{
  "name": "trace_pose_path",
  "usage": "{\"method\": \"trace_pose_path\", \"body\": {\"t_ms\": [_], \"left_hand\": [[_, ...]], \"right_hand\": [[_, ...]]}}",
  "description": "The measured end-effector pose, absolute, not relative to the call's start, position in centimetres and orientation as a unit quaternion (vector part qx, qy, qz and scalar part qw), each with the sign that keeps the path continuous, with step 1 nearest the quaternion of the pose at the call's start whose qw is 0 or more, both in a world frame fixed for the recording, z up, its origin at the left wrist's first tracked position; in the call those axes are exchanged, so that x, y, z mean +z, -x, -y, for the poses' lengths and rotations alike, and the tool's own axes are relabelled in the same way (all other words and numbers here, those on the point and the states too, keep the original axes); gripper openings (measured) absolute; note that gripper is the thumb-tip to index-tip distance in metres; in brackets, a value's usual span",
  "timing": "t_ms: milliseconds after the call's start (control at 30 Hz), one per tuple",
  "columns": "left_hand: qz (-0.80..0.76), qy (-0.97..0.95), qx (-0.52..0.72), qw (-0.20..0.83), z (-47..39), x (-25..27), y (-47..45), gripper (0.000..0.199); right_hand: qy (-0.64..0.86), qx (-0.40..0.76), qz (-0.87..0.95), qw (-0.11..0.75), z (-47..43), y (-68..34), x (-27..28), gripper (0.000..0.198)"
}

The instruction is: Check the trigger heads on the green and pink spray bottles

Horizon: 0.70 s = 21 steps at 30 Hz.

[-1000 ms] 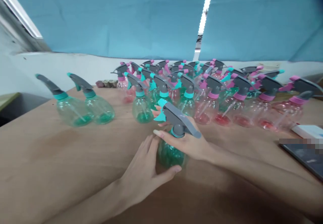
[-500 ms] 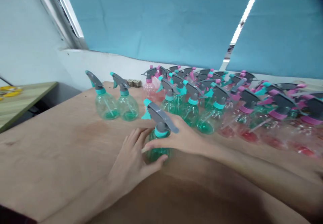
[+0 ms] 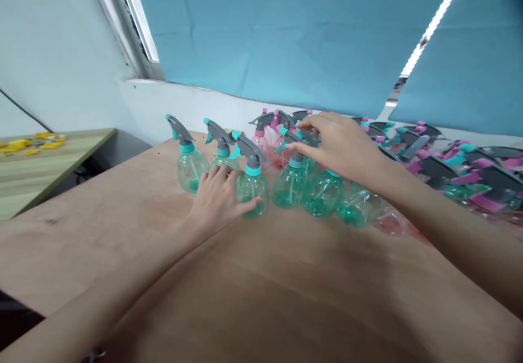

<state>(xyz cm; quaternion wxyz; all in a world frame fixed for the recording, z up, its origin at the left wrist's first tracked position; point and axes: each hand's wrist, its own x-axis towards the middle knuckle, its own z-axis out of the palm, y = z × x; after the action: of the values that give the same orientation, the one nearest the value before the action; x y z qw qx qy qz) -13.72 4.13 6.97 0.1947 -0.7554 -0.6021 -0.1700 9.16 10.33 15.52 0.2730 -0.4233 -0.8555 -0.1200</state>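
Note:
My left hand (image 3: 218, 197) is closed around the lower body of a clear green spray bottle (image 3: 253, 188) with a grey and turquoise head. It stands upright on the wooden table, my thumb across its front. My right hand (image 3: 341, 139) has left that bottle. Thumb and fingers are apart around the grey head of another green spray bottle (image 3: 289, 186), at the front of the group; whether they touch it is unclear. Two more spray bottles, one at the far left (image 3: 191, 169) and one partly hidden behind my left fingers (image 3: 224, 158), stand upright. Both have turquoise collars.
Several pink spray bottles (image 3: 490, 186) and green ones crowd the right side, partly behind my right arm. A blue curtain (image 3: 265, 36) hangs behind the brown table (image 3: 134, 232). At the left, yellow items (image 3: 18, 145) lie on another table (image 3: 81, 145).
The held bottle has moved back, close to the bottles at left, with my left hand on it. My right hand has let go and moved right, over the group. The view has shifted left.

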Motion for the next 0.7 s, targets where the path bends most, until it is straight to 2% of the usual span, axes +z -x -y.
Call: {"method": "trace_pose_path", "body": {"t_ms": [200, 333, 467, 700], "left_hand": [[0.599, 0.758, -0.135, 0.218, -6.3, 7.9, 13.3, 0.061], [0.597, 0.760, -0.124, 0.227, -7.4, 8.1, 12.9, 0.060], [0.586, 0.764, -0.114, 0.245, -8.2, 8.0, 12.9, 0.058], [0.577, 0.766, -0.122, 0.254, -8.9, 7.9, 13.0, 0.058]], "right_hand": [[0.490, -0.138, 0.839, 0.194, -12.7, -7.9, 14.5, 0.044], [0.502, -0.136, 0.839, 0.163, -13.0, -7.5, 14.3, 0.037], [0.490, -0.131, 0.849, 0.148, -13.3, -7.5, 14.3, 0.029], [0.477, -0.117, 0.859, 0.145, -13.6, -7.8, 14.2, 0.030]]}}
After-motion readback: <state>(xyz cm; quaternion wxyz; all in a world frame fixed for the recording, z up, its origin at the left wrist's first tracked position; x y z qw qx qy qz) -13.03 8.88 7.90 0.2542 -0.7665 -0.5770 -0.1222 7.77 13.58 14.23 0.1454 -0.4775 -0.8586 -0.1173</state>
